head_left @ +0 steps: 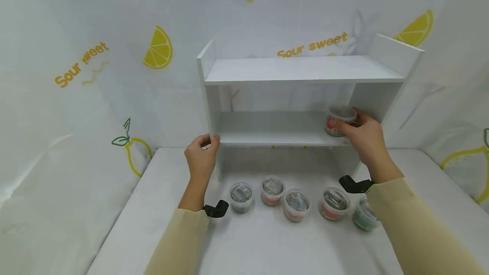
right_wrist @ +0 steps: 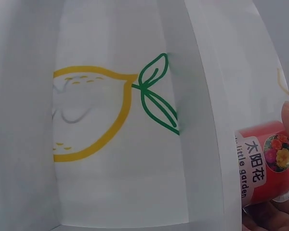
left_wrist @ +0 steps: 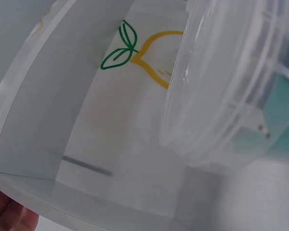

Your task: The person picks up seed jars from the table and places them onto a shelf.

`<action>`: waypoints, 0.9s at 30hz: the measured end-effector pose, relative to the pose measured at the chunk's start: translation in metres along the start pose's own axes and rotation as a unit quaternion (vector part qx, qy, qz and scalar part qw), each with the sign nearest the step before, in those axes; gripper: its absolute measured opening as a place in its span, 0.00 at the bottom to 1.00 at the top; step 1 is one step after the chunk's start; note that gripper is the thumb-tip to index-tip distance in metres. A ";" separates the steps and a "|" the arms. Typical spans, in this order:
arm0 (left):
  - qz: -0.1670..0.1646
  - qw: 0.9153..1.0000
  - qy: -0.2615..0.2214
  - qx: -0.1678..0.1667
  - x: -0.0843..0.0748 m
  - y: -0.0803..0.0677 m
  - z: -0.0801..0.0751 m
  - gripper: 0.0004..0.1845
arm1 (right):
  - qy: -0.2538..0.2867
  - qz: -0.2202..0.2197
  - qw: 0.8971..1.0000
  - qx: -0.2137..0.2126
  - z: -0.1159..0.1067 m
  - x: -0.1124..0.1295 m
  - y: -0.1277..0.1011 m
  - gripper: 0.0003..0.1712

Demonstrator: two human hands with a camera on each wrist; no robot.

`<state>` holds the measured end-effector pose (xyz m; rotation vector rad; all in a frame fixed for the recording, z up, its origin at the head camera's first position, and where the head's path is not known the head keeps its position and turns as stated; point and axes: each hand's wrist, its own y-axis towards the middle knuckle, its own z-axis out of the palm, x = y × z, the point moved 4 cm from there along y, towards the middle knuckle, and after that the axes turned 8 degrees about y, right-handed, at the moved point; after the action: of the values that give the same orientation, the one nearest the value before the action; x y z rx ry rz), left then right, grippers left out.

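Note:
My right hand [head_left: 368, 141] grips a small clear plastic tub [head_left: 336, 123] with a red label, at the right end of the middle shelf board [head_left: 267, 127]. Printed flowers and writing show on this tub's label [right_wrist: 274, 161] in the right wrist view. Whether its base touches the board cannot be told. My left hand [head_left: 201, 156] pinches the lower left side of the white shelf unit [head_left: 305, 69]. Its curled fingers [left_wrist: 9, 214] show at the panel's edge in the left wrist view. A clear tub with a teal label [left_wrist: 226, 91] looms close there.
Several tubs stand on the white table below: a greyish one [head_left: 241, 198], pinkish-red ones [head_left: 272, 191] in the middle, and a teal one [head_left: 364, 215] partly behind my right sleeve. A white sheet [head_left: 114, 109] with lemon prints hangs behind the unit.

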<state>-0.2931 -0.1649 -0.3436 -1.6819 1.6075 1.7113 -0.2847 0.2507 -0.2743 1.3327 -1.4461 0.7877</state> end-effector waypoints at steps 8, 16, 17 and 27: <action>-0.001 1.000 0.003 0.001 0.000 -0.002 -0.001 0.13 | 0.013 -0.009 1.000 0.009 0.001 -0.001 -0.004 0.52; -0.015 1.000 -0.002 0.002 0.005 -0.008 0.001 0.12 | -0.014 -0.025 1.000 0.008 -0.001 -0.005 -0.013 0.51; -0.015 1.000 -0.002 0.001 0.005 -0.008 0.001 0.12 | -0.015 -0.024 1.000 0.009 -0.001 -0.006 -0.014 0.52; -0.002 1.000 -0.004 -0.004 -0.001 -0.001 -0.001 0.12 | -0.038 -0.012 0.999 0.024 -0.012 -0.006 -0.030 0.54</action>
<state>-0.2918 -0.1649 -0.3429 -1.6792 1.5947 1.7222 -0.2539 0.2582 -0.2811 1.4283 -1.4750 0.7676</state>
